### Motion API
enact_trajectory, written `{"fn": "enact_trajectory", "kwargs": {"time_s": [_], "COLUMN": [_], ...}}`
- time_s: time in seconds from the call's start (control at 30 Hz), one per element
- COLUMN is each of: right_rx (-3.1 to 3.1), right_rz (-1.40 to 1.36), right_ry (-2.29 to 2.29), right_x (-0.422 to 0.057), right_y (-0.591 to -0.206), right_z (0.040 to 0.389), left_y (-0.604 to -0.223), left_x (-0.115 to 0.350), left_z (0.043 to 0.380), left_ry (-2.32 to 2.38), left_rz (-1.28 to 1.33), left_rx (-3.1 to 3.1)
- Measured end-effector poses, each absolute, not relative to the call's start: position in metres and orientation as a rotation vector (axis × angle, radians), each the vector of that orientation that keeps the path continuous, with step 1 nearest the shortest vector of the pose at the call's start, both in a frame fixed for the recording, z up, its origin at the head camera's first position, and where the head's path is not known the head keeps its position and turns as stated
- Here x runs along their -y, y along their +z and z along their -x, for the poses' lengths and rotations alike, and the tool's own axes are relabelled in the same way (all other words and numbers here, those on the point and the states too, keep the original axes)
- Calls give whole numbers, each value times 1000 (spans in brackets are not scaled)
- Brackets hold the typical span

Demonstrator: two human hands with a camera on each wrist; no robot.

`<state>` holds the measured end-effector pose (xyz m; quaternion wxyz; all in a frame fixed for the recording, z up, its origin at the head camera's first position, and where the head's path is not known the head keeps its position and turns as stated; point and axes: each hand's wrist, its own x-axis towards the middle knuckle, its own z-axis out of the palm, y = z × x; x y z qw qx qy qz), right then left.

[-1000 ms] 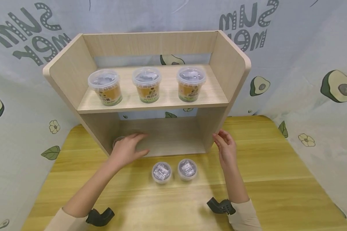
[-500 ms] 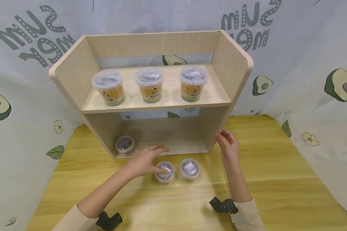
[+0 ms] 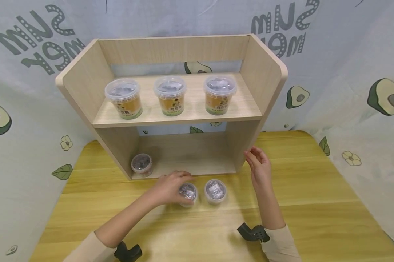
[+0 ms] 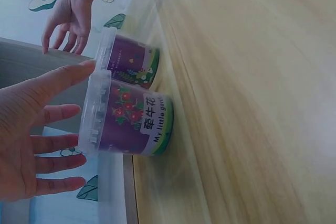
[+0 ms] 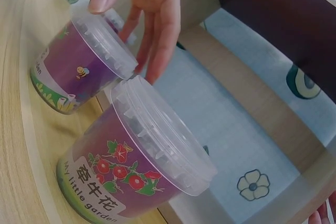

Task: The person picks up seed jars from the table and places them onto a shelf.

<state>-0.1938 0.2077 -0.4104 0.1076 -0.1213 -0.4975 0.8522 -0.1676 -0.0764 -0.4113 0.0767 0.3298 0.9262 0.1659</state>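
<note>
Two purple-labelled plastic cups with clear lids, the left one (image 3: 188, 190) and the right one (image 3: 215, 191), stand on the table before a wooden shelf (image 3: 174, 123). My left hand (image 3: 172, 189) is at the left cup (image 4: 131, 116), thumb on the near side of its lid and fingers on the far side. Those fingers look straight and spread; whether they touch the lid I cannot tell. At the shelf's right side panel, my right hand (image 3: 261, 171) holds the front edge between thumb and fingers. The right cup (image 5: 131, 161) looms nearest in the right wrist view.
On the upper board stand three orange-labelled cups, left (image 3: 126, 103), middle (image 3: 170, 100) and right (image 3: 219, 100). Another lidded cup (image 3: 142, 164) sits in the lower compartment's left front corner. A patterned cloth (image 3: 341, 54) hangs behind the wooden table (image 3: 318, 203).
My left hand has left the cup in the lower compartment and moved right and toward me to the left cup on the table. My right hand stays at the side panel.
</note>
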Motion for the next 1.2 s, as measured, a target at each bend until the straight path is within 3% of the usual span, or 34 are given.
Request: {"fn": "enact_trajectory", "kwargs": {"time_s": [1.2], "right_rx": [1489], "right_rz": [346], "right_ry": [2496], "right_x": [-207], "right_y": [-412], "right_z": [195], "left_y": [-419], "left_x": [64], "left_z": [157], "left_ry": [396], "left_rz": [-894], "left_rx": [-2837]}}
